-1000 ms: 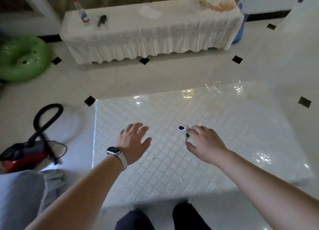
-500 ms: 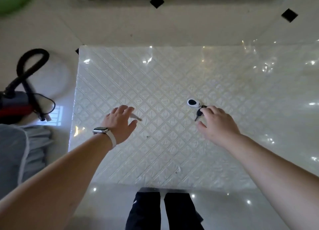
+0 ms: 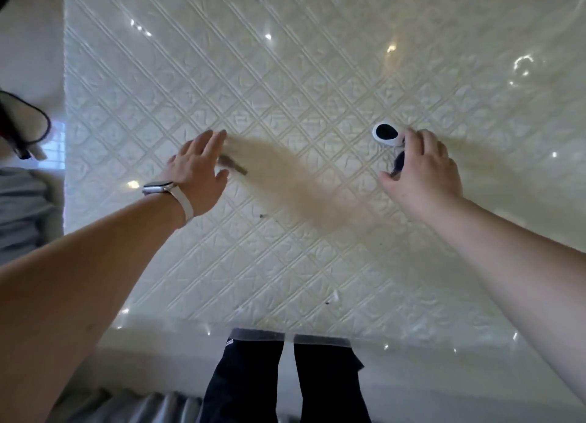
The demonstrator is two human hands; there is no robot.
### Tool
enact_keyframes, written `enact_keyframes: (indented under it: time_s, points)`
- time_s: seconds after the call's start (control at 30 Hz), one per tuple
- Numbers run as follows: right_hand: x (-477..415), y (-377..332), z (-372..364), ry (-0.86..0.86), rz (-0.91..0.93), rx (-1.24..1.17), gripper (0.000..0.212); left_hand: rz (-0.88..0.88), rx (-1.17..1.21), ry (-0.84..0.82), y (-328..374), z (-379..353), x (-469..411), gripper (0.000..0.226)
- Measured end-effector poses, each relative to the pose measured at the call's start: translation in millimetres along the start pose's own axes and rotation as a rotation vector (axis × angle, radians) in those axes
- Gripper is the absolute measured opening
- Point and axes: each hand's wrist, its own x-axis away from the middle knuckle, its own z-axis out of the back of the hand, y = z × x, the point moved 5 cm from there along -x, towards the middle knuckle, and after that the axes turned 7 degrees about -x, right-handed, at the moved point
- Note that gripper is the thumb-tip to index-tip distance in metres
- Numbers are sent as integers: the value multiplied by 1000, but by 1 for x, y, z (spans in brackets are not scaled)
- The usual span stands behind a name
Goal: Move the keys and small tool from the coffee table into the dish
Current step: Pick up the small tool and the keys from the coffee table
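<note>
A white coffee table (image 3: 317, 73) with a quilted diamond pattern fills the view. On it lies a bunch of keys: a white fob with a black oval (image 3: 385, 133) and a dark key head (image 3: 399, 162). My right hand (image 3: 425, 172) rests over the keys, fingertips touching them, thumb beside the key tip; the keys still lie flat. A small grey metal tool (image 3: 233, 165) lies to the left. My left hand (image 3: 196, 168), with a watch on the wrist, hovers over the tool's left end, fingers apart. No dish is in view.
A dark hose and cord of a vacuum cleaner (image 3: 19, 130) lie on the floor left of the table. Grey fabric (image 3: 22, 207) sits below them. My dark trouser legs (image 3: 285, 381) stand at the table's near edge. Small crumbs (image 3: 262, 215) dot the tabletop.
The view has tilted down and come closer to the table. My left hand has slid onto the tool's end. My right hand has stayed on the keys.
</note>
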Motion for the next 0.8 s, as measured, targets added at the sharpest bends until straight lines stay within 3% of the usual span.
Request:
enact_keyframes:
  time_s: [0.23, 0.47, 0.57, 0.8]
  points:
    - [0, 9, -6, 88, -101, -118, 70, 9, -36, 100, 0, -3, -5, 35]
    - [1, 12, -17, 58, -210, -319, 38, 12, 36, 134, -4, -9, 2, 16]
    - [2, 10, -26, 38, -208, -373, 12, 8, 52, 126, -7, -11, 3, 14]
    - [20, -1, -29, 67, -38, -455, 11, 131, 95, 125, -9, -12, 8, 25]
